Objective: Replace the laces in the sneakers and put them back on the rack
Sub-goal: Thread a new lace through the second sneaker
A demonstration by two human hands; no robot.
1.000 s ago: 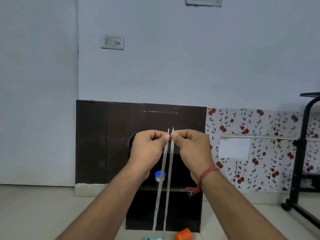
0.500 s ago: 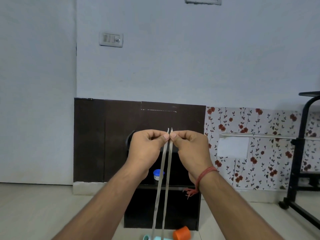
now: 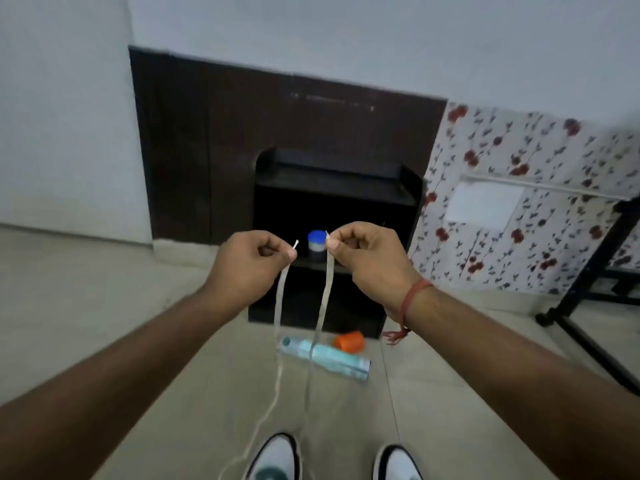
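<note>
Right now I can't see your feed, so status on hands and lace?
Left hand and right hand each pinch one lace end, held apart. Lace hangs toward the sneakers. Tube and orange cap lie before the rack.

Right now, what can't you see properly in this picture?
- Sneakers: only the toes show in the head view; the bottom edge cuts off the eyelets.
- Lace: its lower end runs off the bottom edge.
- Jar on the rack: label too small and blurred.
- Tube on the floor: print blurred.
</note>
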